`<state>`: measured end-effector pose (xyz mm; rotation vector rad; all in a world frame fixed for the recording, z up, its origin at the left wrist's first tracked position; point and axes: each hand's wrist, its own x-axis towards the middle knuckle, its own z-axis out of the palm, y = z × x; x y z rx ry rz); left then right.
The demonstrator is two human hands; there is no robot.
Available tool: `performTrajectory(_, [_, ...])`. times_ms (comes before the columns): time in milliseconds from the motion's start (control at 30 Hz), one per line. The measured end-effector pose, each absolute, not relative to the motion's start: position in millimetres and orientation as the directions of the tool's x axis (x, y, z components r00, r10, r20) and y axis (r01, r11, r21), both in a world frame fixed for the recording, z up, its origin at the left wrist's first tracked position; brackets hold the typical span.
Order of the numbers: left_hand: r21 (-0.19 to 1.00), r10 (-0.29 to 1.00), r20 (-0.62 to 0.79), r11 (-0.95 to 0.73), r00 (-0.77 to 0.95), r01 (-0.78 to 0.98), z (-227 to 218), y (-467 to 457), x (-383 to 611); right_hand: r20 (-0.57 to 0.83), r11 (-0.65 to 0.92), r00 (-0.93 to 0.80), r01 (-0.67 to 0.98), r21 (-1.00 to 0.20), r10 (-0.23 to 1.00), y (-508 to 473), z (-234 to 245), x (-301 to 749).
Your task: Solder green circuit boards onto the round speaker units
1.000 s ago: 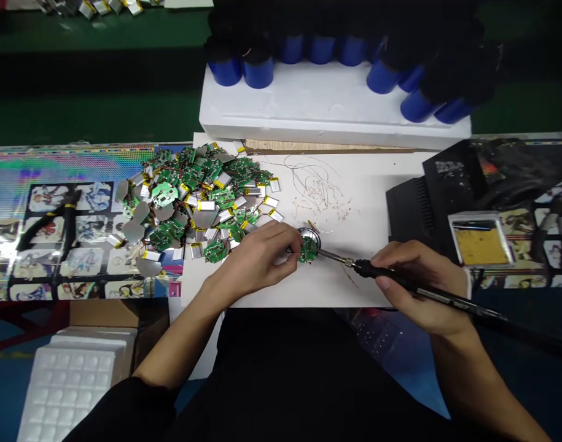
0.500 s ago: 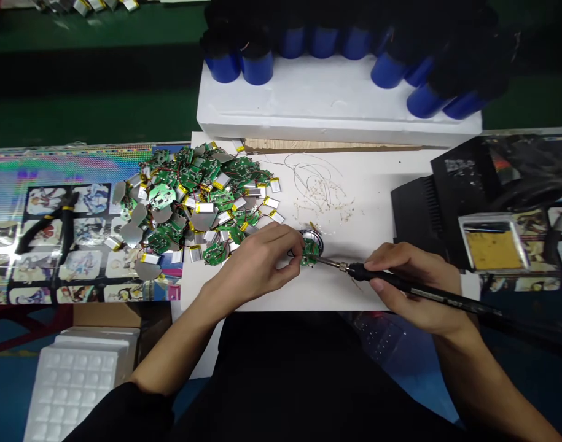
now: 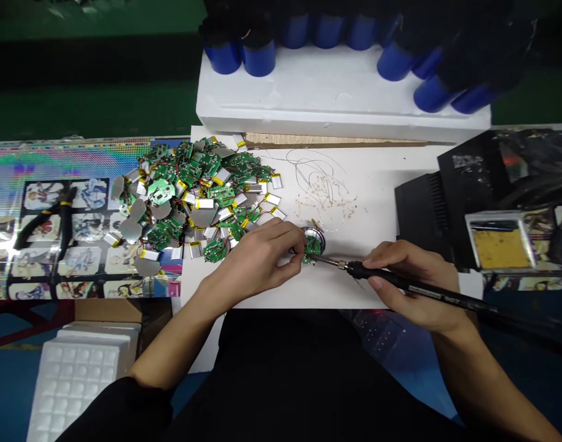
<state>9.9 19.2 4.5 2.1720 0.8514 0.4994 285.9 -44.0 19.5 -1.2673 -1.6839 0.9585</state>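
Note:
My left hand point(image 3: 262, 255) is closed in a pinch at the left edge of a small green circuit board point(image 3: 312, 250); its fingertips hide the exact grip. The board lies over a round part with a dark rim point(image 3: 316, 233) on the white work surface. From the right, my right hand point(image 3: 412, 282) is wrapped round a black soldering iron point(image 3: 391, 280), pen-like. The iron's metal tip meets the lower part of the board. To the left lies a heap of green circuit boards point(image 3: 223, 195) wired to silver battery cells with yellow ends.
Behind the white sheet point(image 3: 373, 184) stands a foam block point(image 3: 331, 92) bearing several blue cylinders point(image 3: 258, 58). Thin wire point(image 3: 303, 166) and small scraps lie mid-sheet. Pliers point(image 3: 65, 224) rest at left. At right are a black box point(image 3: 419, 209) and a tray with a yellow sponge point(image 3: 502, 245).
The view has shifted slightly. Both hands keep nearly the same place, and the iron's tip sits slightly farther left on the circuit board.

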Motion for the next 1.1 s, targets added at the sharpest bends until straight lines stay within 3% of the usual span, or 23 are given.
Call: performTrajectory(1100, [0.752,0.706,0.075,-0.504,0.704,0.425,5.3,19.8,8.1,0.149,0.200,-0.165,0.364,-0.909,0.975,-44.5,19.1,286.9])
